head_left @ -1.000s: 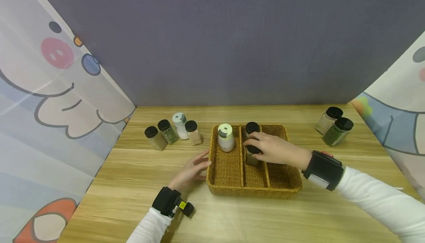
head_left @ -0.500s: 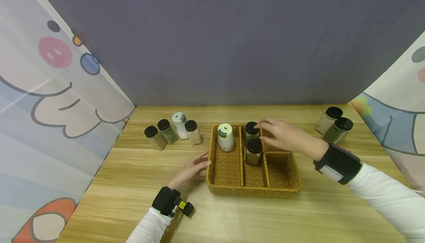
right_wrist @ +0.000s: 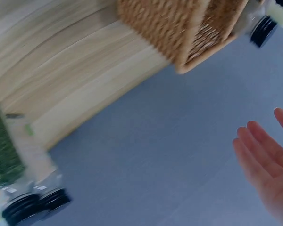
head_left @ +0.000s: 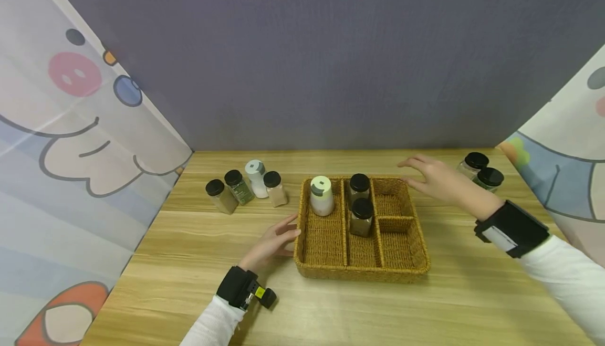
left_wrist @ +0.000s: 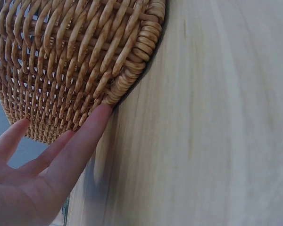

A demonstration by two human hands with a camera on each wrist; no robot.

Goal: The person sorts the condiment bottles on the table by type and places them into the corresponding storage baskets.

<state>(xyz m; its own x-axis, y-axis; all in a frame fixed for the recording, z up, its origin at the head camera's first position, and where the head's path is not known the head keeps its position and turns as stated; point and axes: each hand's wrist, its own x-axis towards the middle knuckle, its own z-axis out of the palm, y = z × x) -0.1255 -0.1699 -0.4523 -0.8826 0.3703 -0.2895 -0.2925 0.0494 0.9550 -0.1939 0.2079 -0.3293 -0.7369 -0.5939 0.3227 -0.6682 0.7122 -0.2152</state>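
A divided wicker basket stands on the table. My left hand touches its left wall with extended fingers; in the left wrist view those fingertips meet the woven side low down. The left compartment holds a white shaker with a pale green lid. Two black-capped spice jars stand in the middle compartment, a front one and a rear one. My right hand hovers past the basket's back right corner, fingers loosely extended, holding nothing. Behind it, partly covered, are a pale-filled jar and a green herb jar.
Left of the basket, a grey-capped white shaker stands among a beige jar, a green herb jar and a brownish jar. A grey panel rises behind the wooden table.
My right hand has let go of the front jar in the middle compartment and moved right, out past the basket toward the two right-hand jars. The left hand has stayed on the basket.
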